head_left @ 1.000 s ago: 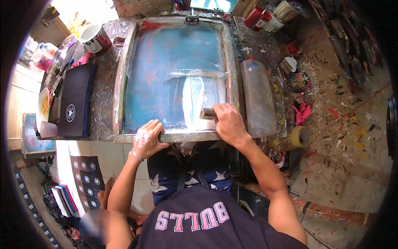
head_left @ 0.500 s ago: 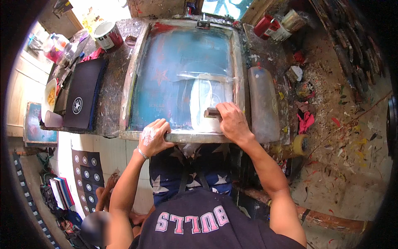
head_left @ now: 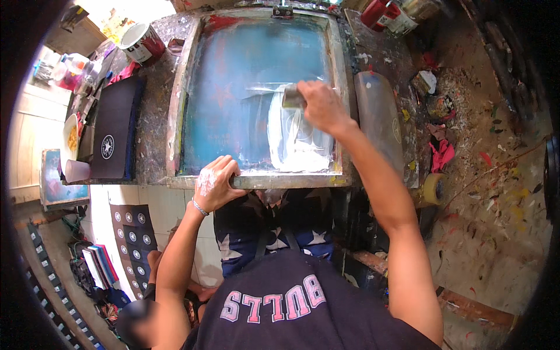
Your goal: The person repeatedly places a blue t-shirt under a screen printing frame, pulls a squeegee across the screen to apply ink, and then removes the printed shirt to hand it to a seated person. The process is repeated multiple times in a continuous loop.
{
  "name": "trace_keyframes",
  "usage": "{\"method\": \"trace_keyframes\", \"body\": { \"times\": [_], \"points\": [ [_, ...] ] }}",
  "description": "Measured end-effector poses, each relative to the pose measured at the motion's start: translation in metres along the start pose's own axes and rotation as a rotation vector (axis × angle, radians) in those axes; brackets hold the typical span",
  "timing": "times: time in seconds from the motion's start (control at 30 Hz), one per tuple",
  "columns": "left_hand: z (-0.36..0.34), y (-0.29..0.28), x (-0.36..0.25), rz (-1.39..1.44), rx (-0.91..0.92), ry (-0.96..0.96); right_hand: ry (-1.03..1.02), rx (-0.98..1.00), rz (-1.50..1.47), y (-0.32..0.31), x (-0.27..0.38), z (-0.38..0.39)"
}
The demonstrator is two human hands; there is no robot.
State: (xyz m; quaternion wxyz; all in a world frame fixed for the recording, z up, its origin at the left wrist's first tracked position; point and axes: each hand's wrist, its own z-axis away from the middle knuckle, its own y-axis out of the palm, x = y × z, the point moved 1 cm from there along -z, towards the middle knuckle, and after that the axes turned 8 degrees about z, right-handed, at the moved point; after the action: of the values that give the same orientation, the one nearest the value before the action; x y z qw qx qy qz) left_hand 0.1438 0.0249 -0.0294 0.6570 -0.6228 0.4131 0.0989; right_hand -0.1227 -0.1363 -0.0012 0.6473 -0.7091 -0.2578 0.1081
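Note:
A wooden-framed printing screen (head_left: 176,125) with blue mesh (head_left: 262,49) lies flat on the worktable, a metal hinge clamp (head_left: 283,11) at its far edge. My left hand (head_left: 214,185), smeared white on its back, is closed on the frame's near rail, left of the middle. In my right hand (head_left: 326,109), slightly blurred, is a squeegee (head_left: 292,97), held over the right half of the mesh. White ink (head_left: 303,158) covers a patch from the squeegee down to the near rail. What lies under the screen is hidden.
Left of the screen lie a stack of dark printed sheets (head_left: 116,128), a paint can (head_left: 142,44) and a plastic cup (head_left: 77,170). A rounded board (head_left: 379,114) stands close on the right. Another person (head_left: 140,324) is low at the lower left, beside printed dark pieces (head_left: 134,236).
My right hand has pushed the squeegee away from me, up the mesh, and white ink now shows near the front rail. My left hand keeps its hold on the frame.

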Motion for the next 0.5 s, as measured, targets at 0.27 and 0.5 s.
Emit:
{"method": "trace_keyframes", "body": {
  "times": [0.27,0.5],
  "points": [
    [0.001,0.001,-0.003,-0.056,-0.006,0.013,-0.074,-0.078,0.01,-0.007,0.052,0.11],
    [0.005,-0.003,-0.018,-0.084,-0.05,0.01,-0.083,-0.127,0.208,-0.013,0.061,0.121]
  ]
}}
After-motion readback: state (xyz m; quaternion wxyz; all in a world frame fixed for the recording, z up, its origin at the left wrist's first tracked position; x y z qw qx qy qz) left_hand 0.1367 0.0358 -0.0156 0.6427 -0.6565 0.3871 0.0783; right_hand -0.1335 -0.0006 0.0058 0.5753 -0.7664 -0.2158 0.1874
